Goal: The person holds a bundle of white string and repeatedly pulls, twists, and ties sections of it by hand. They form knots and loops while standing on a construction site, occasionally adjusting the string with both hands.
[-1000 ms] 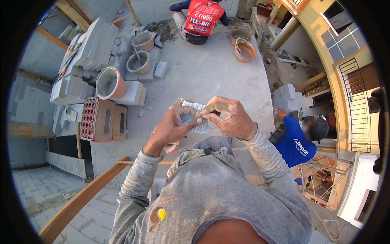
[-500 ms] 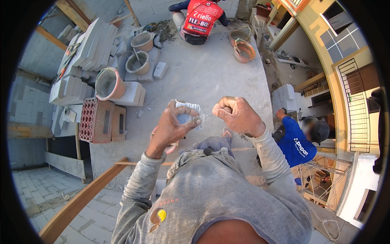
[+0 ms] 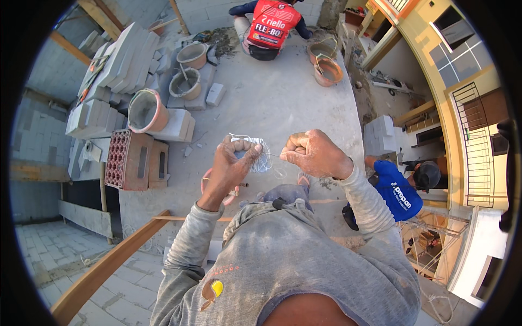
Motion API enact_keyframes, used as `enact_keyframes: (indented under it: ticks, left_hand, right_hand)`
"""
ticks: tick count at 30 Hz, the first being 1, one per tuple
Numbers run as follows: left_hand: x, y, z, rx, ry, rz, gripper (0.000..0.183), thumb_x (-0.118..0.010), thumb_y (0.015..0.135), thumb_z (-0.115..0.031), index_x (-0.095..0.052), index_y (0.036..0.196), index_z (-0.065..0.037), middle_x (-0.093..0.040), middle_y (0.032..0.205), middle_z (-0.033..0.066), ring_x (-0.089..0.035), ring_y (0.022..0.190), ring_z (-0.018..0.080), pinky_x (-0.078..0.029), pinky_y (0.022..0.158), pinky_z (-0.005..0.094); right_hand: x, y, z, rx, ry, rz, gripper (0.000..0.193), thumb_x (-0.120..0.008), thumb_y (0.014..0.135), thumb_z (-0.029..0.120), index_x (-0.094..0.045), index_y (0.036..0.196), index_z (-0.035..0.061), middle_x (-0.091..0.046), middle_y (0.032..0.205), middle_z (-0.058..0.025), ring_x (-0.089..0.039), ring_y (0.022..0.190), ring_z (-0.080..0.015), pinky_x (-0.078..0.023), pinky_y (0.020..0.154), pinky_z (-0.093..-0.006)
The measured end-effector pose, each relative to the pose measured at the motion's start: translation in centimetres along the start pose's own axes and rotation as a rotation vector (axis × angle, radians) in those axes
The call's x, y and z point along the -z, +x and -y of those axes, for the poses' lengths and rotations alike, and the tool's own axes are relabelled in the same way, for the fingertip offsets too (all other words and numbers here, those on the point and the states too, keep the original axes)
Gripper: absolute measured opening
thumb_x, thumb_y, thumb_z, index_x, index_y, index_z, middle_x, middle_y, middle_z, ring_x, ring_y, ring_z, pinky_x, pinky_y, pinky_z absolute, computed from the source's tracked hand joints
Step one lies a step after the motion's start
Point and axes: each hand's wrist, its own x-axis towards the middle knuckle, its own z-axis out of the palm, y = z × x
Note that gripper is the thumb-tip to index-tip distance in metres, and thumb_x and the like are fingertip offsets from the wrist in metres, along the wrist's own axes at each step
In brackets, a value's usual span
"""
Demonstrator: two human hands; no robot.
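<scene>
A bundle of white string (image 3: pixel 259 159), wound loosely round a pale core, is gripped between the thumb and fingers of my left hand (image 3: pixel 227 165). Several loops hang slack from its right side. My right hand (image 3: pixel 319 154) is closed in a pinch a short way to the right, at about the same height. A thin strand of the string runs across the gap into its fingertips. Below my left hand a pink ring-shaped thing (image 3: pixel 235 194) shows in part; my forearm hides the rest.
Mortar buckets (image 3: pixel 148 112), pale blocks (image 3: pixel 130 57) and a reddish crate (image 3: pixel 129 160) stand at left. A wooden beam (image 3: pixel 111 266) slants at lower left. One person in a red vest (image 3: pixel 270 27) crouches ahead; another in a blue shirt (image 3: pixel 397 190) is beyond the slab edge at right.
My left thumb has shifted slightly up and left, and more loose string loops show. My right hand has moved slightly left. The person in blue has leaned lower.
</scene>
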Motion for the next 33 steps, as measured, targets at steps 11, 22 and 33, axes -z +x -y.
enact_keyframes:
  ticks: [11, 22, 33]
  left_hand:
    - [0.1, -0.8, 0.1, -0.031, -0.212, 0.235, 0.027, -0.086, 0.080, -0.029, -0.075, 0.081, -0.004, -0.061, 0.090, 0.0060, -0.059, 0.087, 0.0169, -0.049, 0.071, 0.0311]
    - [-0.7, -1.3, -1.2, -0.248, 0.374, -0.072, 0.025, -0.085, 0.067, -0.016, -0.077, 0.088, -0.005, -0.063, 0.100, 0.0145, -0.060, 0.093, 0.0298, -0.051, 0.082, 0.0413]
    - [-0.5, -1.4, -0.5, -0.241, 0.375, -0.025, 0.046, -0.091, 0.064, -0.022, -0.075, 0.105, -0.007, -0.061, 0.109, 0.0160, -0.063, 0.100, 0.0310, -0.052, 0.088, 0.0418]
  right_hand:
    - [1.4, 0.4, -0.1, -0.091, 0.252, -0.129, 0.027, -0.070, 0.094, 0.025, -0.070, 0.087, -0.0010, -0.047, 0.063, 0.0063, -0.039, 0.060, -0.0050, -0.036, 0.053, -0.0263]
    - [1.5, -0.4, 2.2, 0.021, -0.098, -0.227, 0.026, -0.072, 0.090, 0.021, -0.072, 0.084, -0.0040, -0.071, 0.073, -0.0123, -0.062, 0.065, -0.0144, -0.050, 0.061, -0.0341]
    - [1.7, 0.1, 1.5, -0.136, 0.120, -0.158, 0.031, -0.074, 0.089, 0.025, -0.070, 0.081, -0.0043, -0.064, 0.067, -0.0059, -0.055, 0.065, -0.0101, -0.047, 0.060, -0.0309]
